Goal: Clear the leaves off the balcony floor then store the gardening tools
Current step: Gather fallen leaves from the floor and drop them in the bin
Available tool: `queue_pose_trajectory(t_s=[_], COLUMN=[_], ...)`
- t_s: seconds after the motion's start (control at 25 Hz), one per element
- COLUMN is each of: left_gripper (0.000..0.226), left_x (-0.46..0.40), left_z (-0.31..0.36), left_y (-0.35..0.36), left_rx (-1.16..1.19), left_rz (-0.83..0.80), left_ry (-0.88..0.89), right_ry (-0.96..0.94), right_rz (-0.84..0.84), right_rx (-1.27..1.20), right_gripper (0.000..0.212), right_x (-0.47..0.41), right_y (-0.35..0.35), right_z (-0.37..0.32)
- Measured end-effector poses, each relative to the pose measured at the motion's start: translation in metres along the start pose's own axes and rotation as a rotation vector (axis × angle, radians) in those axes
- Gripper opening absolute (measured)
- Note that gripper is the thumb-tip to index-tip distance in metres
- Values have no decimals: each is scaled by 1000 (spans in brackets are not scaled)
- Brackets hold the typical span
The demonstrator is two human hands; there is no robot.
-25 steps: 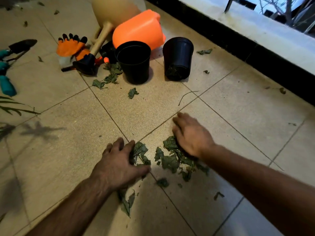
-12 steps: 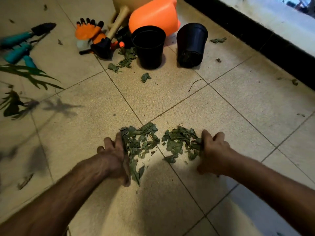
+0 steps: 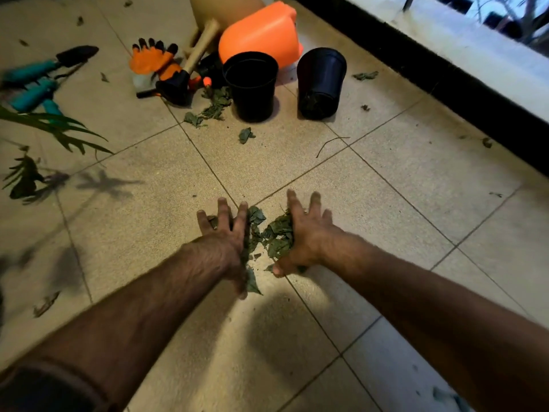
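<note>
A pile of dark green leaves (image 3: pixel 271 233) lies on the beige floor tiles (image 3: pixel 341 185) between my two hands. My left hand (image 3: pixel 227 233) presses against the pile's left side with straight, spread fingers. My right hand (image 3: pixel 306 233) presses against its right side, fingers also straight. More leaves (image 3: pixel 212 107) lie by the pots, one loose leaf (image 3: pixel 246 135) in front of them. Teal-handled garden tools (image 3: pixel 38 81) lie at the far left. Orange gloves (image 3: pixel 154 62) and a wooden-handled tool (image 3: pixel 190 69) lie at the back.
Two black pots (image 3: pixel 251 84) (image 3: pixel 320 81) stand at the back before an orange container (image 3: pixel 261 34) and a tan vessel (image 3: pixel 219 7). A dark wall base and white ledge (image 3: pixel 445 40) run along the right. Plant fronds (image 3: pixel 53 129) reach in from the left. Small leaf bits (image 3: pixel 365 75) dot the floor.
Both hands have moved inward from either side, squeezing two spread leaf patches into one tighter pile between them. Their fingers now point forward and straight.
</note>
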State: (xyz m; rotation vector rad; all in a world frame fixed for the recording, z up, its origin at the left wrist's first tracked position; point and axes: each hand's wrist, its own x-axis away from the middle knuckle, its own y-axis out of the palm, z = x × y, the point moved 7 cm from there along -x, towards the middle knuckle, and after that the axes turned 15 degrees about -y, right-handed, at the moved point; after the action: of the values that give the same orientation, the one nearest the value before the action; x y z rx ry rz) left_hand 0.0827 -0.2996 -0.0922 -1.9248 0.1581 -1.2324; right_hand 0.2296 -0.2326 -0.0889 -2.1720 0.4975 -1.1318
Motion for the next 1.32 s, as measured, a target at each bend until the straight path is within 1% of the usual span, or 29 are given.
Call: queue_pose_trajectory(t_s=[0.08, 0.16, 0.2, 0.24, 0.32, 0.36, 0.4, 0.48, 0.56, 0.64, 0.72, 0.84, 0.92, 1.0, 1.04, 1.12, 1.2, 1.32], left_gripper=[163, 159, 154, 147, 128, 117, 106, 80, 57, 40, 31, 29, 33, 39, 41, 41, 44, 61], left_x=[-9, -13, -14, -12, -8, -7, -5, -3, 1, 6, 8, 8, 6, -4, -13, -27, -29, -20], left_z=[12, 18, 18, 18, 21, 22, 23, 18, 12, 8, 3, -9, -23, -42, -50, -58, -49, -31], left_y=[-3, -4, -4, -2, 4, 5, 5, 2, -2, -2, 0, -1, -15, -27, -28, -18, -4, 8], left_rx=[-54, -119, -144, -156, -154, -145, -133, -101, -43, 32, 85, 138, 228, 295, 284, 247, 256, 254], left_rz=[-20, -18, -12, -9, 9, 37, 77, 185, 283, 312, 303, 338, 444, 531, 531, 437, 349, 299], left_ry=[92, 156, 163, 166, 191, 221, 258, 325, 392, 467, 521, 549, 524, 398, 304, 166, 139, 134], right_ry=[-64, -107, -118, -126, -163, -194, -222, -272, -304, -336, -359, -354, -308, -237, -203, -149, -122, -122], right_rz=[-80, -131, -133, -117, -44, -7, 15, 40, 67, 69, 63, 102, 135, 186, 217, 268, 301, 266], right_rx=[90, 230, 285, 305, 290, 306, 336, 366, 370, 377, 351, 279, 219, 154, 124, 91, 89, 106], right_gripper=[150, 136, 127, 115, 84, 70, 60, 52, 50, 46, 39, 27, 22, 19, 18, 20, 25, 32], right_x=[-9, -13, -15, -15, -14, -14, -11, -7, -1, 3, 6, 8, 9, 14, 16, 19, 19, 11], right_y=[1, 7, 11, 15, 25, 30, 35, 45, 47, 45, 42, 32, 22, 10, 4, -2, -1, 4], right_z=[-16, -21, -22, -21, -16, -15, -14, -17, -21, -26, -29, -28, -19, -5, 3, 14, 17, 8])
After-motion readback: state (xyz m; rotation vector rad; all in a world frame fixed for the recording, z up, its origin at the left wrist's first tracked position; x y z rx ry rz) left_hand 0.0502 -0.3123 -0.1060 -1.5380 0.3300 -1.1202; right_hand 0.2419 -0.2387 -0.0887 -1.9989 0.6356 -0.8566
